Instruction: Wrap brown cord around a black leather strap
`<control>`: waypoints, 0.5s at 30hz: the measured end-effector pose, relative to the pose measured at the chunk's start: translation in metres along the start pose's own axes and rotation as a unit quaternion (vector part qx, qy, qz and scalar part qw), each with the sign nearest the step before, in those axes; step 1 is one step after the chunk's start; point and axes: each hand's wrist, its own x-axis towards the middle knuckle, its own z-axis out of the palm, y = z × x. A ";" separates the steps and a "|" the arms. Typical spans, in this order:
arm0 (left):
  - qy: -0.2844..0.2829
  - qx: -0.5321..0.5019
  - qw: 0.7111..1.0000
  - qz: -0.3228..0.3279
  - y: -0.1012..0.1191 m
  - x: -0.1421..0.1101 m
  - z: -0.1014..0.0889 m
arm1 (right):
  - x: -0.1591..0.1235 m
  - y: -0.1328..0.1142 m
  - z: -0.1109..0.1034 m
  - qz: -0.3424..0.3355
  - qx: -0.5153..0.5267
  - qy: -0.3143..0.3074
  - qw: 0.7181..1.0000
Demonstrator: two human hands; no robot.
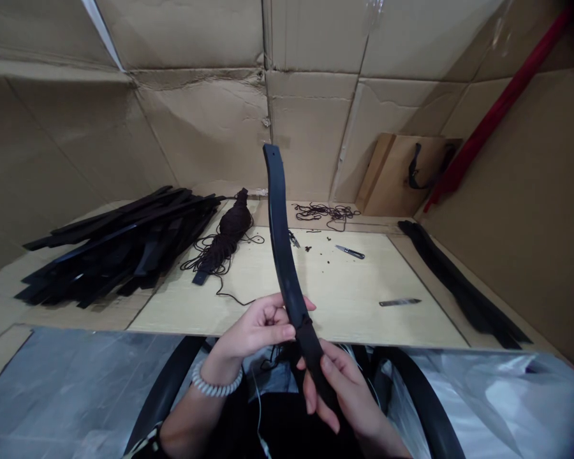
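Note:
A long curved black strip (282,245) rises from my hands, its upper end pointing away from me, and dark cord binds it just above my right hand. My left hand (256,328) is curled around the strip at that binding, with a white beaded bracelet (217,380) on its wrist. My right hand (339,389) grips the strip's lower end. A thin dark cord (272,360) hangs below my left hand. The lower tip of the strip is hidden behind my right hand.
On the pale wooden table (339,312) lie a heap of black strips (124,245), a dark cord bundle (227,233), loose cord (325,213), a small knife (350,252), and a metal blade (399,302). More black strips (459,280) lie at right. Cardboard (205,127) lines the walls.

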 end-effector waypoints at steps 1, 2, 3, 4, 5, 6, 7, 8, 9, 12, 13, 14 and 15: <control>0.000 0.000 1.000 0.002 0.001 0.000 0.000 | 0.000 -0.002 -0.001 -0.005 -0.009 -0.004 1.000; 0.002 -0.001 1.000 0.003 0.003 0.000 0.000 | 0.000 -0.004 -0.001 -0.017 -0.041 0.009 0.999; 0.009 0.000 1.000 0.008 0.004 0.000 0.001 | 0.000 -0.007 0.000 -0.036 -0.097 0.037 0.994; 0.022 0.003 1.000 0.014 0.005 0.000 0.002 | -0.001 -0.010 0.000 -0.061 -0.170 0.075 0.981; 0.037 0.006 0.999 0.020 0.006 0.001 0.003 | -0.001 -0.012 0.001 -0.090 -0.250 0.116 0.957; 0.058 0.006 0.998 0.024 0.007 0.002 0.005 | -0.001 -0.014 0.002 -0.118 -0.324 0.148 0.927; 0.082 0.003 0.996 0.029 0.007 0.004 0.007 | -0.001 -0.015 0.003 -0.143 -0.382 0.167 0.898; 0.104 -0.002 0.994 0.035 0.006 0.005 0.009 | -0.001 -0.014 0.004 -0.162 -0.417 0.173 0.878; 0.125 -0.006 0.991 0.041 0.005 0.007 0.011 | 0.000 -0.013 0.005 -0.175 -0.431 0.172 0.868; 0.157 -0.011 0.987 0.042 0.002 0.008 0.014 | 0.000 -0.007 0.006 -0.169 -0.404 0.158 0.885; 0.154 -0.013 0.987 0.034 0.000 0.007 0.014 | 0.000 -0.005 0.007 -0.159 -0.388 0.154 0.895; 0.145 -0.018 0.989 0.025 -0.001 0.006 0.013 | 0.000 -0.003 0.007 -0.149 -0.372 0.149 0.904; 0.133 -0.026 0.991 0.016 -0.002 0.004 0.013 | 0.000 -0.001 0.008 -0.140 -0.354 0.146 0.913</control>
